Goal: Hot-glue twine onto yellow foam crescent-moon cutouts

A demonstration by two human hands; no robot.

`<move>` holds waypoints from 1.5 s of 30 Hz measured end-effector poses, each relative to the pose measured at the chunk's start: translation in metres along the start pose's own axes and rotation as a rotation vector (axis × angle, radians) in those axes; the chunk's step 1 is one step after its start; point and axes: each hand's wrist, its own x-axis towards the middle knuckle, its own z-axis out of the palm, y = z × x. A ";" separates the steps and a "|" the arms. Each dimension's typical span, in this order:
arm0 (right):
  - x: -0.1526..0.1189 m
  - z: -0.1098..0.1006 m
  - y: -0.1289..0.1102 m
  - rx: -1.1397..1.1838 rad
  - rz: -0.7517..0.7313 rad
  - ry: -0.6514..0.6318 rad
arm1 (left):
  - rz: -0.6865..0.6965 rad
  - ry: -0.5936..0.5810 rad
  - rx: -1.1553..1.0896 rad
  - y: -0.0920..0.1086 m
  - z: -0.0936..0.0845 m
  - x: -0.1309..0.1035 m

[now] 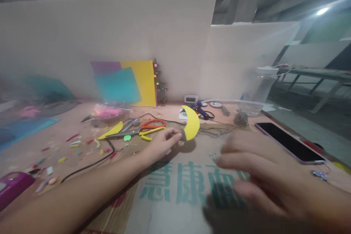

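From the left hand (164, 142) — pinched low — a yellow crescent (193, 123) curves upward.

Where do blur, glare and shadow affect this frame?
Head view: right hand smeared by blur, left hand and yellow crescent clearer; head view: light at upper right flares into streaks; head view: dark shadow by the right hand on the printed sheet; head view: far left hazy.
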 end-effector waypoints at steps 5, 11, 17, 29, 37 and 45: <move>0.016 0.067 0.037 0.178 0.405 0.013 | 0.034 0.076 0.009 0.002 -0.002 0.000; 0.002 0.097 0.050 0.505 0.753 -0.033 | 0.038 -0.063 0.116 0.009 0.000 -0.004; 0.002 0.100 0.050 0.668 0.886 -0.067 | 0.022 -0.061 0.159 0.013 0.002 -0.005; 0.003 0.098 0.051 0.678 0.937 -0.006 | 0.059 -0.059 0.242 0.009 0.000 -0.005; 0.007 0.096 0.043 0.531 0.892 -0.051 | 0.138 -0.056 0.355 0.009 0.002 -0.004; 0.006 0.099 0.041 0.483 0.824 -0.098 | 0.150 -0.064 0.343 0.006 0.001 -0.004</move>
